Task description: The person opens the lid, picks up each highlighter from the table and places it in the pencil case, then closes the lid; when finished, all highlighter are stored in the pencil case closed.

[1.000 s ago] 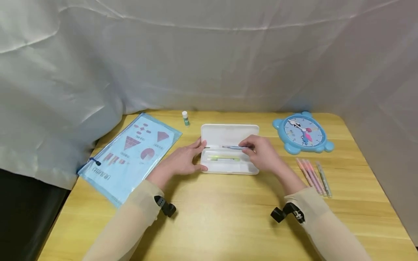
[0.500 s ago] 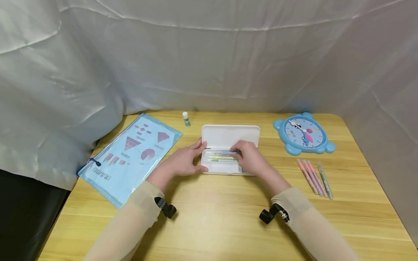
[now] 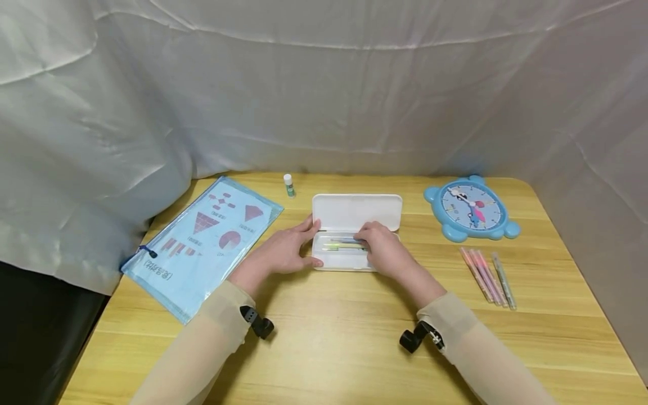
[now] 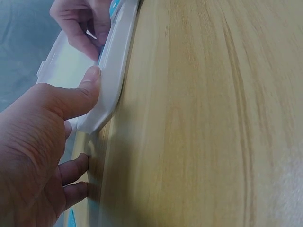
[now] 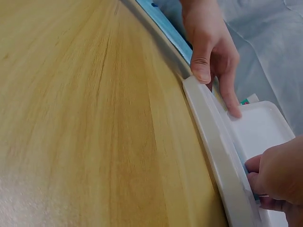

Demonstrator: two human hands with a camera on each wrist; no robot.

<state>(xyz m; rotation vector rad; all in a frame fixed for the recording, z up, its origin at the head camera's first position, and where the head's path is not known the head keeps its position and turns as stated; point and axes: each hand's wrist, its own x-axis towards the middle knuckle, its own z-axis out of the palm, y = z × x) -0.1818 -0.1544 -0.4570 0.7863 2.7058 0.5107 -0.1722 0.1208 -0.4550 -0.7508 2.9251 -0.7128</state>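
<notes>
A white pencil case [image 3: 344,260] lies with its lid [image 3: 349,211] raised at the back. My left hand [image 3: 284,250] steadies its left end, the thumb on the front corner and the index finger touching the lid; the other fingers hang off the case. Inside the case, my right hand [image 3: 387,250] pinches a blue pen [image 3: 344,241], partly hidden by the fingers. Beside it lies a yellow-green pen [image 3: 334,246]. In the right wrist view, the right hand [image 5: 279,177] reaches over the case's front wall [image 5: 220,156].
A blue zip folder [image 3: 202,242] lies at the left. Behind it stands a glue stick [image 3: 289,185]. To the right are a blue toy clock [image 3: 472,208] and several pink and grey pens [image 3: 486,277]. A grey cloth [image 3: 324,101] hangs along the table's back.
My right hand has brought the blue pen down and left from near the lid's hinge into the case, then shifted slightly. My left hand has stayed at the case's left end.
</notes>
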